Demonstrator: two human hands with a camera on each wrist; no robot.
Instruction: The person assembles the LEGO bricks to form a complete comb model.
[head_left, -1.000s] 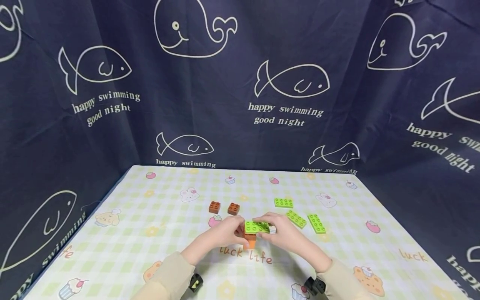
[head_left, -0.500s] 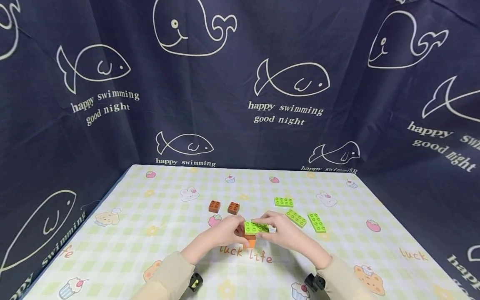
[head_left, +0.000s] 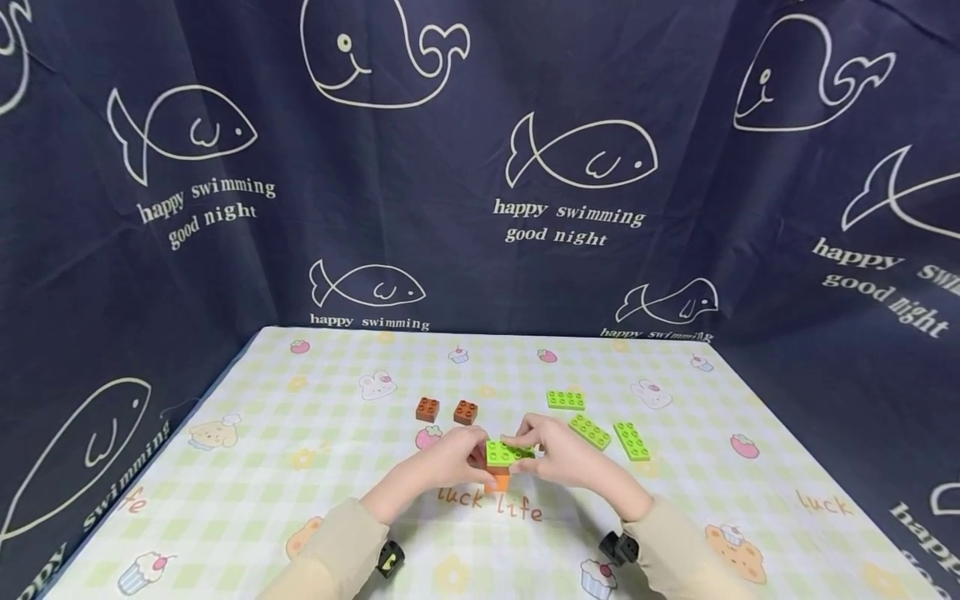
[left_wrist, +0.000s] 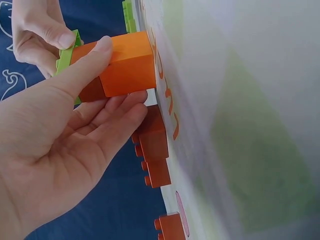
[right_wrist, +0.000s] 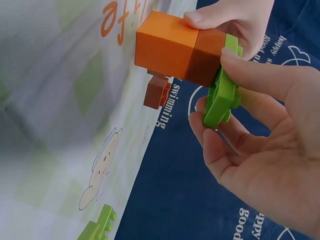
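Note:
My left hand (head_left: 450,458) grips a small stack near the middle of the table, thumb on one side and fingers on the other. The stack has an orange block (left_wrist: 130,65) at the bottom and a brown brick (right_wrist: 206,57) above it. Across its top lies a thin light-green brick (head_left: 501,452), jutting out past the brown one toward the right. My right hand (head_left: 558,452) pinches that overhanging green end, thumb on the studded face and fingers at the far side. In the left wrist view, brown bricks (left_wrist: 152,135) stand just behind the left fingertips.
Two loose brown bricks, one at the left (head_left: 427,409) and one nearer the hands (head_left: 466,412), lie behind the left hand. Beyond the right hand are three light-green bricks (head_left: 589,432). A checked cloth (head_left: 262,467) covers the table; a dark curtain (head_left: 450,208) hangs behind.
Both hands keep their hold on the stack. The right-hand fingers have shifted slightly left over the green brick, covering more of its right end. The head view has tilted a little.

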